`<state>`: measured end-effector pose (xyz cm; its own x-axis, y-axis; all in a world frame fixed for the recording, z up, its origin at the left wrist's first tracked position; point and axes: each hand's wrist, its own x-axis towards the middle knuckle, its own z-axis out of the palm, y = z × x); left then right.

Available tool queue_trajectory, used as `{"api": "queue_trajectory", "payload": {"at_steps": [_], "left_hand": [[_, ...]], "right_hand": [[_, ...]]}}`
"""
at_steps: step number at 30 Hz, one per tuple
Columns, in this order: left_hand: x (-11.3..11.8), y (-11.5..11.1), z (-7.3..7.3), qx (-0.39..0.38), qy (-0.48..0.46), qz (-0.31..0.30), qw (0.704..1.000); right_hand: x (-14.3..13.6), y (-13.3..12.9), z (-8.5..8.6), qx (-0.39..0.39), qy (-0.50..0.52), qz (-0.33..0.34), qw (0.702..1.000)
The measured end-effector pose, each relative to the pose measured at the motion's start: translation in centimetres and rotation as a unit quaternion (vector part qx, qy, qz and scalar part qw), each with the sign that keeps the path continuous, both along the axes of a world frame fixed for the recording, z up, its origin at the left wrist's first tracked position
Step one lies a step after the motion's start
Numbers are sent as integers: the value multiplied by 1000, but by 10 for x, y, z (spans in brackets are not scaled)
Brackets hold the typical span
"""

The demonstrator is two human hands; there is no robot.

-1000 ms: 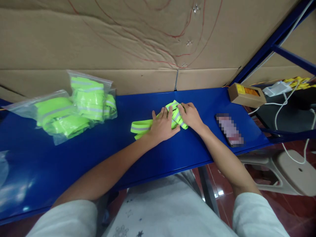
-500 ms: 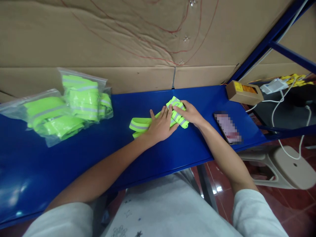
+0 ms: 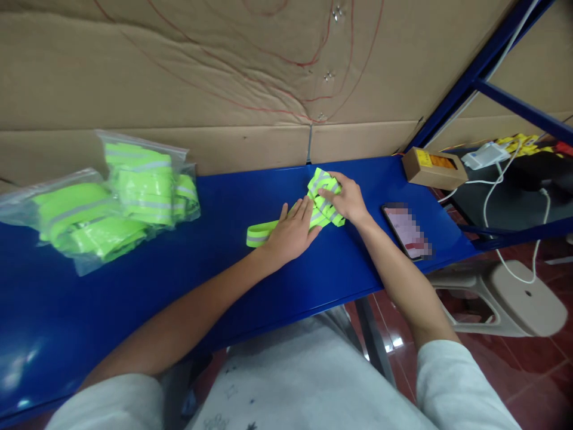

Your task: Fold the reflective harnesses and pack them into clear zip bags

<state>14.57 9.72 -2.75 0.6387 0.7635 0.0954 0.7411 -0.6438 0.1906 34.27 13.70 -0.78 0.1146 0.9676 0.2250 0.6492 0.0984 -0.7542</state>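
Observation:
A neon-yellow reflective strap (image 3: 261, 233) with grey stripes lies on the blue table, partly folded into a bundle. My left hand (image 3: 290, 235) lies flat across its middle, fingers stretched out and pressing down. At the strap's right end, my right hand (image 3: 349, 200) grips the folded bundle (image 3: 319, 179), thumb on top and the fingers behind its far edge. The looped left end sticks out beyond my left hand. Part of the strap is hidden beneath both hands.
Clear zip bags (image 3: 138, 179) of the same neon straps lie on the left of the blue table (image 3: 215, 286). To the right are a phone (image 3: 405, 230) and a small cardboard box (image 3: 434, 169). A beige stool (image 3: 523, 298) stands beyond the right edge; cardboard (image 3: 179, 71) lines the back.
The strap's left end has drawn in to the right, and its second loose tail there no longer shows. My right hand has shifted slightly on the bundle. The view has turned a little.

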Motion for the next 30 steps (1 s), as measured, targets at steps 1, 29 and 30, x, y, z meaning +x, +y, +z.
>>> {"api": "queue_trajectory", "payload": {"at_steps": [1,29,30], "left_hand": [[0,0,0,4,10,-10,1000],[2,-9,9,146,-81,3,986],[2,-8,7,136,-91,4,987]], "right_hand": [[0,-2,3,8,-46,-8,999],[-13,-27,4,16,-132,222,966],[-13,-27,3,13,-113,209,971]]}}
